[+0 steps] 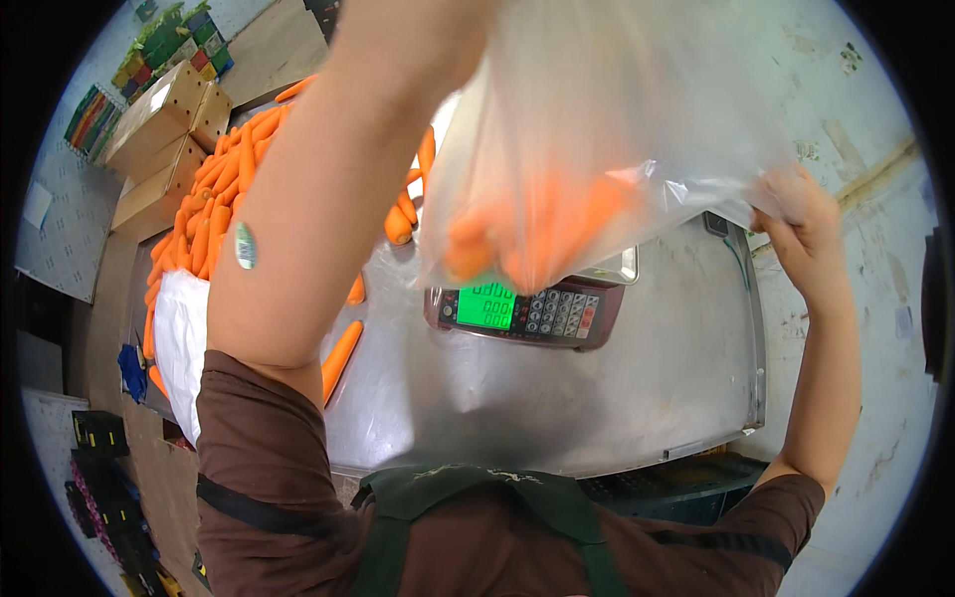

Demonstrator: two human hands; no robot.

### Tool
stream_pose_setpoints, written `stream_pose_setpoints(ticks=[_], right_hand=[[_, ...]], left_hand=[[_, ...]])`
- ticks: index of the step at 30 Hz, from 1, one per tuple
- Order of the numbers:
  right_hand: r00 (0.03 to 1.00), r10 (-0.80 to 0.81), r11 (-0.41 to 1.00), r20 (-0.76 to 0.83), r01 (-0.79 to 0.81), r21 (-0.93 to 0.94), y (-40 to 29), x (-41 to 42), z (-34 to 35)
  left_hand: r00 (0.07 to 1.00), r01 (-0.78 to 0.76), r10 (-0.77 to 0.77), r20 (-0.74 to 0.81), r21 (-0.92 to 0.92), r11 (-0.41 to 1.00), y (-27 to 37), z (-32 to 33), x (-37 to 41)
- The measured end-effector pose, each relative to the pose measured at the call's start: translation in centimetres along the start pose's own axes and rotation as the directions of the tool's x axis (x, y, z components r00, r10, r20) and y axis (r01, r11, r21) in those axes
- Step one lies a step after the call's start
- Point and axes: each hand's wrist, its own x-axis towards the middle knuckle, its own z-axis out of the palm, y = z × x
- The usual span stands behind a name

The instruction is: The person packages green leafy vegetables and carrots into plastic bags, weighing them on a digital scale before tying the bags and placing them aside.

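A clear plastic bag with several carrots in its bottom hangs raised in front of me, blurred by motion. At its right corner, my right hand pinches the film between thumb and fingers. My left forearm crosses the upper middle of the view, and the left hand is beyond the top edge. Below the bag stands a digital weighing scale with a lit green display and a keypad. The bag hides most of its metal pan.
A large pile of loose carrots lies on the left of the steel table, beside a white sack. One carrot lies alone near my left elbow. Cardboard boxes and stacked crates stand beyond.
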Motion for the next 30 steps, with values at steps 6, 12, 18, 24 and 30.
stream_pose_setpoints(ticks=[6,12,18,24,30], right_hand=[[0.897,-0.278,0.95,-0.344,0.309,0.038,-12.5,3.4,2.1],[0.941,-0.326,0.942,-0.096,0.332,0.057,-14.6,5.1,12.8],[0.98,0.121,0.898,0.155,-0.175,0.404,-14.0,0.9,21.0],[0.949,0.25,0.742,-0.191,-0.061,0.667,-13.8,-2.7,19.7],[0.899,0.141,0.801,0.415,-0.35,0.486,-15.7,-9.0,28.7]], left_hand=[[0.947,0.313,-0.297,0.125,-0.14,0.939,3.1,-5.3,-3.0],[0.624,0.781,-0.762,0.171,-0.159,0.604,-1.5,-11.3,-13.7],[0.573,0.805,-0.709,0.412,-0.121,0.581,-5.6,-15.5,-23.9],[0.563,0.614,-0.766,0.311,0.464,0.639,-3.1,-14.6,-23.4],[0.506,0.562,-0.653,0.563,0.359,0.745,-3.0,-12.3,-23.7]])
